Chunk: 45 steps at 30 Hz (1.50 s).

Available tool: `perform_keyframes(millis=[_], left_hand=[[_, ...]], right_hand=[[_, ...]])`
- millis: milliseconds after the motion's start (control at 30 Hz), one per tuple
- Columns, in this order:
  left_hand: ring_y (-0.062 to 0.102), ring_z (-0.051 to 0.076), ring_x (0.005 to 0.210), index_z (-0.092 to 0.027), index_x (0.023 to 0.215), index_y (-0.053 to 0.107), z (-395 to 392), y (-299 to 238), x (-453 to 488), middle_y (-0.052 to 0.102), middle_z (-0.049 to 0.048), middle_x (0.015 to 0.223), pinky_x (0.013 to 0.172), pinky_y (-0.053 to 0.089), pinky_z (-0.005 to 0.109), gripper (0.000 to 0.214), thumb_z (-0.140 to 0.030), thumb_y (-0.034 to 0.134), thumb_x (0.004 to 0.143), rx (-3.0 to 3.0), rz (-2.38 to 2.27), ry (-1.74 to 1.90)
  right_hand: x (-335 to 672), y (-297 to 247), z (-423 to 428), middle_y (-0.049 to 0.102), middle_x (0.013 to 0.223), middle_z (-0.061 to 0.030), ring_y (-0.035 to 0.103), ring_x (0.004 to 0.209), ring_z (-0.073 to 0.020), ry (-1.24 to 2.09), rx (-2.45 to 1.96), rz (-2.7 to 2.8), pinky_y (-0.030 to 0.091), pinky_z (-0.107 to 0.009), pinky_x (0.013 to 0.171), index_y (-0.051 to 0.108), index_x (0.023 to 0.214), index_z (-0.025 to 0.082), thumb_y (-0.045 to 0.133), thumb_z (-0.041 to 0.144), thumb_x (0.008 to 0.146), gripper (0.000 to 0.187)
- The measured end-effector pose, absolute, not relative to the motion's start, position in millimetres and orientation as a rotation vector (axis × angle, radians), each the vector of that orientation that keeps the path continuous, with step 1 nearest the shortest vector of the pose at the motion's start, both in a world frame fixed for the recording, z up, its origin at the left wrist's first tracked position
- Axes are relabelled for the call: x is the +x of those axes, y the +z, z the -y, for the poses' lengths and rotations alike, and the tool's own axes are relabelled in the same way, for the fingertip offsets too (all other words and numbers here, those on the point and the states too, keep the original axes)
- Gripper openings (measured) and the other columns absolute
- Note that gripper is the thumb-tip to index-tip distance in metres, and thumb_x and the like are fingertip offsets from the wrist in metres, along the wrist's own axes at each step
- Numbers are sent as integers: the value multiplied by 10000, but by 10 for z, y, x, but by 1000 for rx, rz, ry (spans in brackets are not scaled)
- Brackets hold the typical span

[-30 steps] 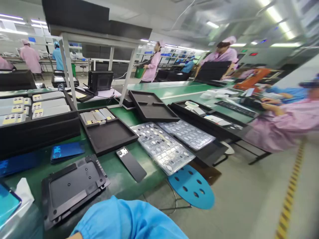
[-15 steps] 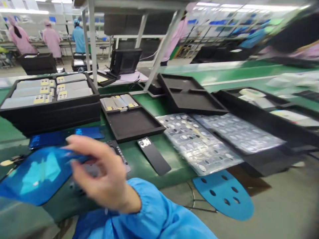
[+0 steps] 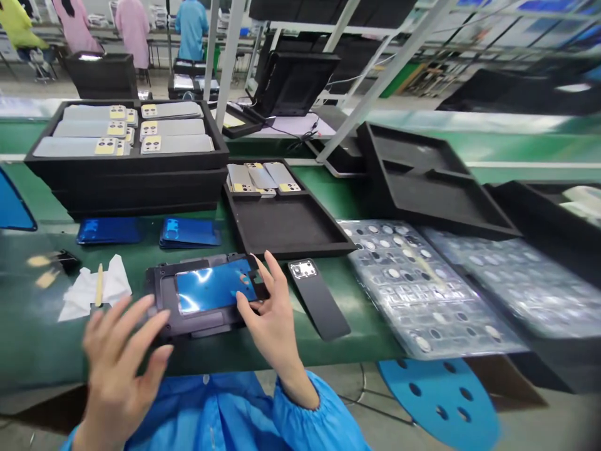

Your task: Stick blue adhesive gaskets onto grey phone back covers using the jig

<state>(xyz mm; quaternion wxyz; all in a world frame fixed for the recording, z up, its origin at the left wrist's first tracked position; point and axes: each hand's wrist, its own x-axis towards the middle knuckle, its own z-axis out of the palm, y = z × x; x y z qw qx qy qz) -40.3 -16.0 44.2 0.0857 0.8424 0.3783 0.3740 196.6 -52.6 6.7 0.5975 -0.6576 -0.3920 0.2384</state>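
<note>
A black fixture point(image 3: 197, 319) lies on the green bench in front of me, with a blue phone back panel point(image 3: 213, 287) set in it. My right hand point(image 3: 267, 316) rests at the fixture's right end, thumb and fingers pinching the panel's edge. My left hand point(image 3: 117, 363) hovers at the fixture's left end, fingers spread, holding nothing. A black phone back cover point(image 3: 319, 300) lies just right of my right hand.
Black foam trays point(image 3: 126, 169) with silver phone backs stand behind, a half-filled tray point(image 3: 286, 225) in the middle. Blue panels point(image 3: 190, 232) lie stacked, a white cloth point(image 3: 94, 288) at left. Clear blister trays point(image 3: 422, 282) sit at right. A blue stool point(image 3: 441, 401) stands below. People work in the background.
The view swung left and down to the bench. The blue panel my right hand carried now lies in the fixture. My left hand has come into view.
</note>
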Motion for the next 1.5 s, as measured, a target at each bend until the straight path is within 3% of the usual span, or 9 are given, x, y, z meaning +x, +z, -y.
perform_keyframes(millis=[200, 433, 600, 833, 967, 1133, 1267, 1400, 1500], left_hand=[[478, 398, 1384, -164, 1412, 583, 52, 229, -44, 614, 105, 1459, 1231, -15, 545, 522, -474, 424, 1023, 3029, -1116, 572], [490, 395, 1381, -173, 1384, 609, 89, 241, -100, 626, 78, 1447, 1230, -51, 562, 480, -430, 408, 1033, 3049, -1200, 466], [465, 383, 1409, -133, 1392, 597, 95, 250, -17, 595, 159, 1469, 1235, -27, 551, 492, -413, 424, 1027, 3054, -1212, 514], [343, 406, 1494, -216, 1435, 574, 67, 206, 63, 494, 185, 1552, 1218, 45, 618, 489, -430, 464, 1009, 2926, -1298, 495], [292, 415, 1513, -230, 1490, 503, 71, 209, 32, 424, 204, 1590, 1211, 76, 650, 535, -433, 487, 996, 2848, -1282, 545], [128, 293, 1580, -264, 1542, 406, 133, 278, -53, 274, 124, 1674, 1267, 15, 499, 579, -316, 550, 983, 2787, -1184, 702], [364, 232, 1505, -350, 1543, 386, 387, 356, 23, 441, 51, 1602, 1261, 239, 404, 648, -285, 637, 949, 2421, -1033, 972], [720, 232, 1141, -374, 1594, 214, 764, 478, 374, 743, 51, 1269, 1014, 572, 360, 871, -572, 673, 881, 1541, -1028, 994], [778, 259, 957, -287, 1552, 332, 864, 583, 571, 794, 63, 1118, 828, 651, 328, 1003, -631, 796, 732, 1137, -1272, 1024]], right_hand=[[1926, 98, 526, 448, 1602, -102, 565, 1372, -253, 617, -1535, 1091, 649, -315, 861, 318, 1554, 288, 584, 224, 919, 691], [2205, 91, 660, 499, 1564, -81, 488, 1438, -267, 312, -1585, 1107, 439, -510, 1174, 502, 1442, 300, 600, 273, 966, 487], [2857, -210, 917, 609, 1418, -158, 573, 1334, -335, 63, -1871, 975, 427, -594, 1144, 582, 1353, 211, 602, 441, 937, 476], [3329, -802, 1327, 443, 1545, -273, 342, 1481, -461, 170, -2141, 920, 277, -680, 1177, 504, 1413, 117, 602, 790, 771, 935], [3343, -883, 1343, 561, 1438, -251, 495, 1367, -450, 211, -2162, 809, 377, -649, 1126, 524, 1405, 125, 640, 746, 769, 896], [3326, -732, 1346, 654, 1321, -206, 609, 1222, -434, 193, -2147, 668, 468, -630, 1051, 600, 1331, 153, 713, 702, 728, 823], [2940, -334, 1421, 607, 1398, -168, 566, 1312, -389, 65, -1977, 722, 426, -617, 1130, 581, 1366, 199, 765, 516, 812, 664], [2225, 43, 1471, 551, 1466, -121, 572, 1327, -343, 129, -1604, 1146, 509, -554, 1090, 493, 1450, 314, 795, 258, 846, 678], [1836, 116, 1433, 595, 1410, -146, 623, 1268, -352, 297, -1341, 1284, 592, -507, 985, 426, 1504, 341, 795, 401, 848, 755]])
